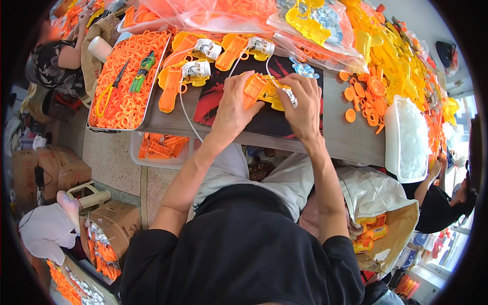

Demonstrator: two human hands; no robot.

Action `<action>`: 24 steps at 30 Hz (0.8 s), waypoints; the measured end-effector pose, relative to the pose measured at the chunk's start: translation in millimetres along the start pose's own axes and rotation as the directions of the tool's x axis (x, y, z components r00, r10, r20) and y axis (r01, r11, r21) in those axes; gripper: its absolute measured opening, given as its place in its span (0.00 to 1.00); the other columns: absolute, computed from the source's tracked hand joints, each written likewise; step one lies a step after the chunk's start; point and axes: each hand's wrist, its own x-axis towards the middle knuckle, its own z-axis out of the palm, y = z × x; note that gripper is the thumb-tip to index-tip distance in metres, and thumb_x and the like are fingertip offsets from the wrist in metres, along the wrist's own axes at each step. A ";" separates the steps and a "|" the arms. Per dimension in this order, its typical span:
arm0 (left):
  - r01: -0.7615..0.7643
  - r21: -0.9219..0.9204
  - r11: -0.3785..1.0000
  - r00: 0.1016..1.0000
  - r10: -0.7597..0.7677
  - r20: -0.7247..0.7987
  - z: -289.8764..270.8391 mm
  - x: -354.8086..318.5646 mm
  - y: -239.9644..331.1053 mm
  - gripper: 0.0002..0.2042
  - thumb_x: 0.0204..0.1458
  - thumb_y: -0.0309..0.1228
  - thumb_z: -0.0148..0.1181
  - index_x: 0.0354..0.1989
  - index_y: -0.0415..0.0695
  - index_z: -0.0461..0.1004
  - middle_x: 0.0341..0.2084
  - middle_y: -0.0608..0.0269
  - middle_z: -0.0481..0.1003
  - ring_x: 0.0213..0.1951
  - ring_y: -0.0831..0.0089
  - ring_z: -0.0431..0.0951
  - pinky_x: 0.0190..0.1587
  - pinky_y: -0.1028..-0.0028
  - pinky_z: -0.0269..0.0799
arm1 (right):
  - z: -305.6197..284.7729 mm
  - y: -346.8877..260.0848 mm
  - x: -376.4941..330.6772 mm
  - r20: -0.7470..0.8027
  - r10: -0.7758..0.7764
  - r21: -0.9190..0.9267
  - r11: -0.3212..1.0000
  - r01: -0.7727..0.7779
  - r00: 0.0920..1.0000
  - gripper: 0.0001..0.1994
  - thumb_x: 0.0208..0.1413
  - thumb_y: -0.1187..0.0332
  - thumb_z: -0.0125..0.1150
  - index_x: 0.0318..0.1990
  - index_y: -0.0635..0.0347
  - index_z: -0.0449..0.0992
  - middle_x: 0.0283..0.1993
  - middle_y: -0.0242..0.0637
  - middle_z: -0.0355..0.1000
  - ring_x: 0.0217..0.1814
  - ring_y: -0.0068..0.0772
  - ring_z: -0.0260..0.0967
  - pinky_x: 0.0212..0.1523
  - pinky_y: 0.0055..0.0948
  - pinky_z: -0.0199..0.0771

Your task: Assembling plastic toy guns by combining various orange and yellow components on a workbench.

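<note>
Our left hand (234, 105) and right hand (305, 104), right of a tray (118, 129) of orange rings (135, 109), grip a yellow-orange housing (258, 89) between them.

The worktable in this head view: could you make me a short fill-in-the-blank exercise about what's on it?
1. The left hand and right hand hold an orange-and-yellow part over a mat coloured black and ____.
2. The small rings heaped in the shallow tray are all ____.
3. Beyond the left hand lie ____ similar orange-and-yellow assemblies with whitish ends.
4. The white tub of translucent pieces is on the person's ____ side.

Missing words: red; orange; three; right.
</note>
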 end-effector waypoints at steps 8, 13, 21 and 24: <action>0.058 0.087 0.995 0.995 -0.064 0.070 -15.7 -3.1 8.4 0.27 0.45 0.20 0.69 0.57 0.44 0.70 0.46 0.53 0.70 0.48 0.50 0.75 0.49 0.58 0.75 | 42.4 40.4 64.6 0.443 0.282 -0.087 0.958 -0.272 0.851 0.24 0.59 0.47 0.64 0.33 0.64 0.85 0.27 0.45 0.78 0.29 0.43 0.75 0.36 0.43 0.73; -0.021 0.142 0.990 0.997 0.010 0.081 -13.3 -5.1 -4.3 0.23 0.44 0.21 0.69 0.52 0.42 0.74 0.44 0.54 0.72 0.46 0.53 0.73 0.52 0.59 0.72 | 29.0 64.2 48.7 0.441 0.354 0.453 0.706 -0.545 0.825 0.14 0.61 0.62 0.65 0.41 0.68 0.82 0.28 0.30 0.74 0.33 0.19 0.68 0.35 0.24 0.67; 0.011 0.188 0.982 0.995 -0.029 0.098 -14.0 -6.4 -16.4 0.16 0.48 0.24 0.69 0.48 0.44 0.79 0.45 0.59 0.74 0.47 0.58 0.72 0.53 0.64 0.71 | -31.9 12.2 -39.6 0.181 -0.295 0.026 0.955 0.296 0.938 0.14 0.45 0.79 0.64 0.41 0.57 0.80 0.42 0.36 0.78 0.49 0.41 0.73 0.59 0.40 0.66; 0.008 0.181 0.983 0.996 -0.023 0.082 -9.6 -8.2 -15.0 0.17 0.48 0.23 0.68 0.48 0.44 0.79 0.45 0.58 0.74 0.47 0.57 0.72 0.53 0.63 0.71 | -41.5 6.6 -51.5 0.305 -0.292 0.029 0.954 0.297 0.906 0.13 0.44 0.79 0.64 0.39 0.57 0.80 0.42 0.34 0.78 0.51 0.40 0.71 0.60 0.41 0.63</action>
